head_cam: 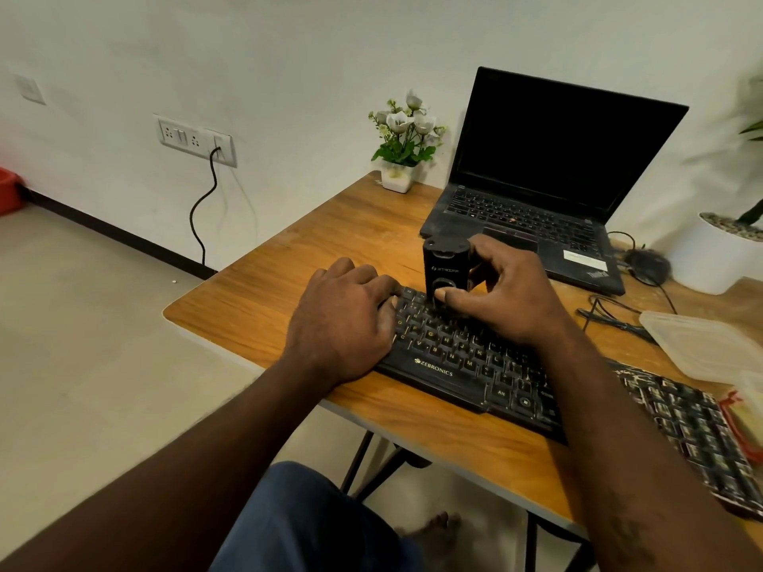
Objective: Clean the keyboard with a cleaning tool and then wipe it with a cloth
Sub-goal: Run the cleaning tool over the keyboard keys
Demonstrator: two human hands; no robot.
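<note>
A black Zebronics keyboard (450,365) lies across the wooden table (289,291), running from the centre toward the lower right. My left hand (342,319) rests flat on the keyboard's left end, fingers on the keys. My right hand (503,291) grips a small black cylindrical cleaning tool (444,266), held upright with its lower end on the upper key rows and my thumb on its front button. My right forearm hides part of the keyboard's middle. No cloth is in view.
An open black laptop (536,192) stands behind the keyboard. A small white flower pot (398,175) sits at the table's back corner. A mouse (646,262) with cables, a clear plastic container (702,344) and a large white planter (718,253) occupy the right side.
</note>
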